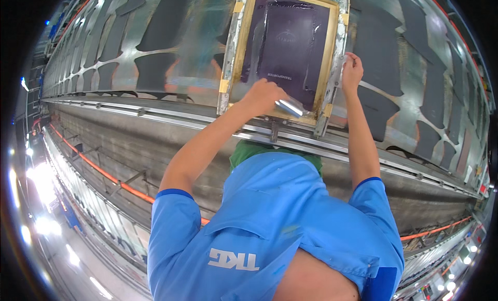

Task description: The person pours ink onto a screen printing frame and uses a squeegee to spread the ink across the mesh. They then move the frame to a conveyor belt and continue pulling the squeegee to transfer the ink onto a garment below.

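Observation:
A screen-printing frame (226, 88) with metal sides and yellowed tape around its inner edge lies over the long table. Its mesh (290, 46) is dark purple, with pale lettering and a small emblem. My left hand (264, 97) is closed around a squeegee (290, 107) with a shiny silver edge, over the near end of the frame. The squeegee slants down to the right, and my fingers hide part of it. My right hand (353, 72) has its fingers curled at the right side of the frame, gripping that edge.
Dark grey cut pieces (166, 21) lie in rows on the table to both sides of the frame. A metal rail (171, 119) runs along the table's near edge, right before my body. Behind me, an orange pipe (116, 182) runs along another long table.

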A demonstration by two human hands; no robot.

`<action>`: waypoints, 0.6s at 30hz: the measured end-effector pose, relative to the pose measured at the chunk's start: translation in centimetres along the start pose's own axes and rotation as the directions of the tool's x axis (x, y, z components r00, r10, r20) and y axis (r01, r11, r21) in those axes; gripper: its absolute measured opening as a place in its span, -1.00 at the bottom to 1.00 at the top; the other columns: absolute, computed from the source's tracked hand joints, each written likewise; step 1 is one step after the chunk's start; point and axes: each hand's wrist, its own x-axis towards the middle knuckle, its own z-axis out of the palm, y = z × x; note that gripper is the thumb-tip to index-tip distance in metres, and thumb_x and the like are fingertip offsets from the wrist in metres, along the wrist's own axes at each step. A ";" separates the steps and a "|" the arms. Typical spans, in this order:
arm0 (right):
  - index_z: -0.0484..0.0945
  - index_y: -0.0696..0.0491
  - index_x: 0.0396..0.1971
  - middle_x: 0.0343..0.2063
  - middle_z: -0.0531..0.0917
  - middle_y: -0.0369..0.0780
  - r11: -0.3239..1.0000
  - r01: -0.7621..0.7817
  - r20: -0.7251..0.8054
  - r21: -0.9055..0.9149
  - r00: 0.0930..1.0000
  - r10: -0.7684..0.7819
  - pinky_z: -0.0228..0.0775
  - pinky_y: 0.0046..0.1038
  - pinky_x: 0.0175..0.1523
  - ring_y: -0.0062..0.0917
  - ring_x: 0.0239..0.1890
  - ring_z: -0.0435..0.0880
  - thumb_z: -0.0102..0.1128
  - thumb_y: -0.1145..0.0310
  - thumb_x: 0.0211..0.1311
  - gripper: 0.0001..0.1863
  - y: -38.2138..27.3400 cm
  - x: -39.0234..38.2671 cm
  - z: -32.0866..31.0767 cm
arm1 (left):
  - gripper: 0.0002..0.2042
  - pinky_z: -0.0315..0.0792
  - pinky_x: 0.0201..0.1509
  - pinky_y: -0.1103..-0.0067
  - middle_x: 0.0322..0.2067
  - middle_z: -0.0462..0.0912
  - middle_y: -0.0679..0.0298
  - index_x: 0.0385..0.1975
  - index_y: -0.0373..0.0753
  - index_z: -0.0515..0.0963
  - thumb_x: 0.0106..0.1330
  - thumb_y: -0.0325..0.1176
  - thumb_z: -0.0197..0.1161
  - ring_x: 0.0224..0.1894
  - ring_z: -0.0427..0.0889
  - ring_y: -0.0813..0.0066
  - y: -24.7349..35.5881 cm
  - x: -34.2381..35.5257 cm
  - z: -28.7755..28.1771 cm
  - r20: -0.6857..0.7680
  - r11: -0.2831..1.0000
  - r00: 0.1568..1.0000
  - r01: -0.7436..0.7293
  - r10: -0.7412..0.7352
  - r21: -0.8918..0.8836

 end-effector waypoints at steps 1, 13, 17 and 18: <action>0.63 0.09 -0.12 -0.63 0.50 -0.38 1.000 0.005 -0.010 -0.010 1.000 -0.005 0.20 -0.52 -0.47 -0.73 -0.61 0.37 0.05 0.35 0.41 -0.78 0.5 -0.7 1.1 | -0.65 0.39 0.10 0.39 -0.13 0.73 0.37 -0.13 -0.01 0.69 0.06 -0.51 0.26 -0.01 0.64 0.37 -1.8 -2.2 -0.5 -0.165 0.997 0.986 0.000 -0.013 -0.081; 0.64 0.01 -0.09 -0.55 0.63 -0.18 0.979 -0.094 -0.025 -0.184 0.996 0.091 0.40 -0.34 -0.23 -0.45 -0.49 0.58 0.00 0.29 0.40 -0.74 -3.4 -5.2 10.2 | -0.48 0.51 -0.14 0.43 0.01 0.70 0.32 -0.05 -0.10 0.68 -0.09 -0.68 0.25 -0.11 0.70 0.32 -6.8 -13.8 -0.1 -0.513 0.895 0.740 0.292 -0.434 -0.337; 0.64 0.00 -0.07 -0.55 0.61 -0.17 0.981 -0.050 -0.030 -0.190 0.999 0.045 0.39 -0.32 -0.23 -0.41 -0.47 0.58 -0.01 0.27 0.40 -0.72 -1.5 -5.0 11.4 | -0.46 0.44 -0.07 0.42 0.02 0.70 0.38 -0.05 -0.05 0.67 -0.14 -0.65 0.34 -0.03 0.66 0.40 -4.7 -15.4 2.6 -0.443 0.968 0.861 0.215 -0.251 -0.130; 0.64 0.00 -0.06 -0.56 0.59 -0.19 0.980 -0.050 -0.025 -0.195 0.999 0.046 0.37 -0.35 -0.24 -0.46 -0.48 0.55 -0.01 0.27 0.41 -0.72 -1.4 -4.8 11.4 | -0.47 0.42 -0.05 0.42 0.02 0.70 0.40 -0.06 -0.05 0.66 -0.14 -0.64 0.35 -0.01 0.64 0.40 -4.2 -15.5 3.1 -0.434 0.977 0.875 0.196 -0.212 -0.082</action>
